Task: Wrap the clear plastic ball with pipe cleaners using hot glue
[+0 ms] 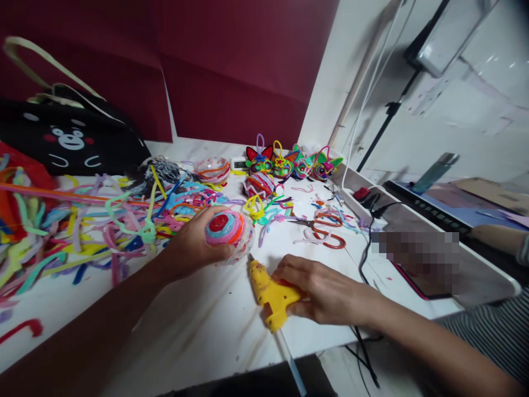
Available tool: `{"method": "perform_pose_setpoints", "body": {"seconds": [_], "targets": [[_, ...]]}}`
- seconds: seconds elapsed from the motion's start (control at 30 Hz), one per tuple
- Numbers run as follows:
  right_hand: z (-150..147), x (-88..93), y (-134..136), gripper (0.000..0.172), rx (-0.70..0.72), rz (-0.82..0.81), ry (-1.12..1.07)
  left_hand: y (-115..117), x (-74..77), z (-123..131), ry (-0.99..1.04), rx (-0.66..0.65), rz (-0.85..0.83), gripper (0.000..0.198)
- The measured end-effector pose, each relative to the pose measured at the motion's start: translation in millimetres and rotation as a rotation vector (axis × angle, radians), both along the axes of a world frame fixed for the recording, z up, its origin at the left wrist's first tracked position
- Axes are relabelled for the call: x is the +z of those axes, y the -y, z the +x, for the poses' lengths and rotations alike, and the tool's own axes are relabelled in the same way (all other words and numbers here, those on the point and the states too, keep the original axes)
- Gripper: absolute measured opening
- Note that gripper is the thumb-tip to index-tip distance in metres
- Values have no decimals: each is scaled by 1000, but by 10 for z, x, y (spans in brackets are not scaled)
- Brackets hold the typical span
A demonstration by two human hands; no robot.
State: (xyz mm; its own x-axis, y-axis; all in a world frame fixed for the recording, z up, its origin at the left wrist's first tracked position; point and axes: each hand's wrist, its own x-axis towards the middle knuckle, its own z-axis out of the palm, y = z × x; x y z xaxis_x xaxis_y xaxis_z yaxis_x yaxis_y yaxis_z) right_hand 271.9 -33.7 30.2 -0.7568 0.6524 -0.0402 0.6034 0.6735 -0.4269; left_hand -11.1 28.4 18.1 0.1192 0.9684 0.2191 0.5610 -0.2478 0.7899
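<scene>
Above the white table (185, 331), with right hand (324, 289) wrapped around the yellow glue gun (264, 289), aim steadily; with left hand (196, 240) curled around the striped ball (231, 234), just beside the nozzle (250, 257), better turn slowly. Press gently, mind probable heat.

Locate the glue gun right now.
Head view, just right of centre and low: the yellow glue gun is in the right hand, its nozzle pointing up by the striped ball in the left hand.
</scene>
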Motion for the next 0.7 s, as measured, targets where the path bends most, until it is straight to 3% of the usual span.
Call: {"method": "perform_pose_setpoints", "body": {"seconds": [0.2, 0.3, 0.47, 0.7], "targets": [[43, 73, -120, 36, 36, 40, -110, -17, -35, -30, -114, -22, 38, 80], [-56, 90, -183, 29, 28, 256, -207, -16, -47, -37, -99, -26, 41, 81], [-289, 65, -231, 37, 145, 672, -152, 6, -51, -31, -73, -71, 57, 81], [-381, -9, -233, 41, 166, 840, -5, 0, -125, -26, 8, -87, 33, 82]]}}
